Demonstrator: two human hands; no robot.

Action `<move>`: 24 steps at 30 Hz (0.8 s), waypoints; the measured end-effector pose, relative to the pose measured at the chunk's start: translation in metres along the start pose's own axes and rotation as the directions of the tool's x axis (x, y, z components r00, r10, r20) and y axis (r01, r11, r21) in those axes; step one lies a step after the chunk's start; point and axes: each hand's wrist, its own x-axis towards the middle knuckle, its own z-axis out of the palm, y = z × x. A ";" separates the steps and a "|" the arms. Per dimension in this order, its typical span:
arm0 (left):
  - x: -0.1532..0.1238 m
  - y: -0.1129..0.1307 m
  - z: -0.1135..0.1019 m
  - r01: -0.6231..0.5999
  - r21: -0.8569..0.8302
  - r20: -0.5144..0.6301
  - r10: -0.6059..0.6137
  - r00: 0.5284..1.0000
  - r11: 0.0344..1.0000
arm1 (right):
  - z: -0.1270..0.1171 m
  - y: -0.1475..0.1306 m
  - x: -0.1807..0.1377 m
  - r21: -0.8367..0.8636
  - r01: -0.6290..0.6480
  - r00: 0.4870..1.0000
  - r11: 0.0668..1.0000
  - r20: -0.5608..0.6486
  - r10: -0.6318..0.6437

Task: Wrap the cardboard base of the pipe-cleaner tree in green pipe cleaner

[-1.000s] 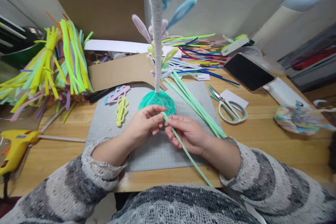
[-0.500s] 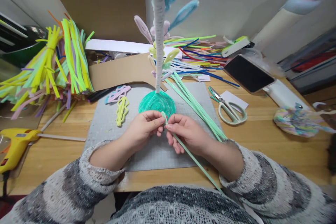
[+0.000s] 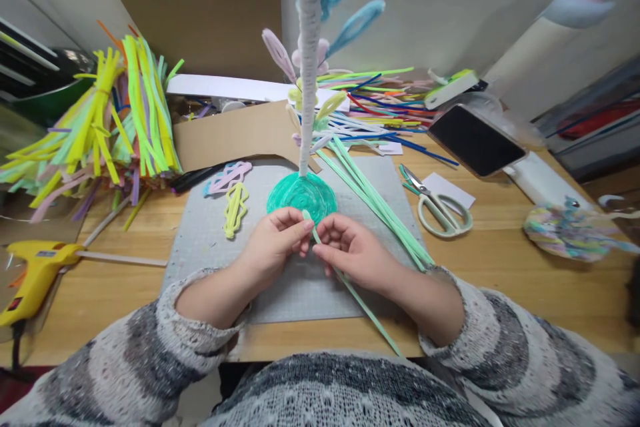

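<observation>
Both hands pinch one light green pipe cleaner [image 3: 367, 310] over a grey cutting mat [image 3: 210, 240]. My left hand [image 3: 273, 247] grips it near its upper tip. My right hand [image 3: 353, 253] holds it just below, and the rest trails down past the table edge towards my lap. Just beyond my fingers lies a teal coiled disc [image 3: 301, 196] with a tall white wrapped stem [image 3: 307, 60] rising from it, bearing pink, blue and yellow loops.
More green pipe cleaners [image 3: 375, 203] lie on the mat's right side, scissors [image 3: 440, 207] beyond them. A yellow glue gun [image 3: 35, 273] sits at the left, a bundle of bright pipe cleaners [image 3: 115, 120] behind it. A phone [image 3: 473, 140] leans at the right; yellow and pink shapes [image 3: 233, 197] rest on the mat.
My hands have shifted slightly along the green pipe cleaner, the right one sliding closer to its upper tip. The view has drifted a little.
</observation>
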 end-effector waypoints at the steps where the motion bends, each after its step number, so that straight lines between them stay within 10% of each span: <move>1: 0.001 0.003 -0.001 -0.012 -0.026 -0.005 0.012 1.000 1.000 | -0.001 -0.001 0.000 0.032 -0.013 0.999 0.999 0.035 0.012; 6: 0.009 0.026 -0.009 -0.091 -0.349 -0.088 0.064 0.994 0.933 | -0.017 -0.013 0.001 0.266 -0.091 0.963 0.960 0.270 0.017; 14: 0.006 0.016 -0.005 -0.003 -0.393 -0.040 -0.014 0.999 0.920 | -0.008 -0.001 0.009 0.234 0.182 0.983 0.955 -0.035 -0.179; 24: -0.008 -0.011 0.007 0.151 -0.269 0.090 -0.131 0.987 0.951 | -0.001 0.007 -0.001 -0.229 0.379 0.891 0.897 -0.172 -0.420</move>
